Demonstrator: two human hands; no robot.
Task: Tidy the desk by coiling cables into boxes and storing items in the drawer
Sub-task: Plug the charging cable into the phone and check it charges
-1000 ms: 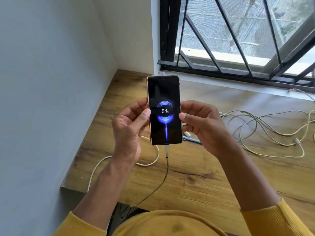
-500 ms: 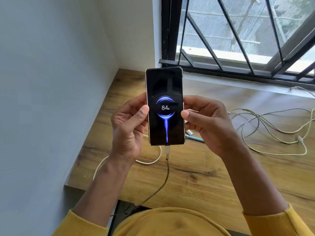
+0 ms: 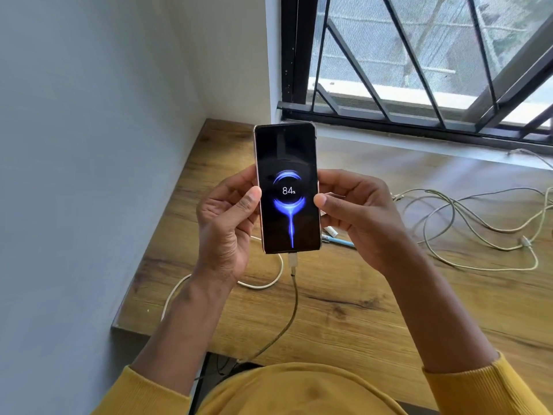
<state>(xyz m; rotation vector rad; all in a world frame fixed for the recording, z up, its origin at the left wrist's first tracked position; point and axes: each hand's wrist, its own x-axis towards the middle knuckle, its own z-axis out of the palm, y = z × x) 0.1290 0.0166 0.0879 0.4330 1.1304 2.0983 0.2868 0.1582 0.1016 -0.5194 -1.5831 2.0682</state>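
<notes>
A phone (image 3: 288, 163) is held upright above the wooden desk (image 3: 344, 301), its dark screen showing a blue charging ring and 84%. My left hand (image 3: 227, 232) grips its left edge and my right hand (image 3: 356, 217) grips its right edge, thumbs on the front. A charging cable (image 3: 294, 298) is plugged into the phone's bottom and runs down over the desk's near edge. A white cable (image 3: 269, 284) loops on the desk behind my left wrist. A tangle of pale cables (image 3: 466, 223) lies on the desk to the right.
A blue pen (image 3: 341, 241) and a small white plug (image 3: 330, 232) lie on the desk beneath the phone. A grey wall (image 3: 89, 175) closes the left side. A barred window (image 3: 419, 70) runs along the back. The desk's near edge is just in front of my body.
The phone with both hands rose slightly in view, then settled; the grip and the plugged-in cable are unchanged.
</notes>
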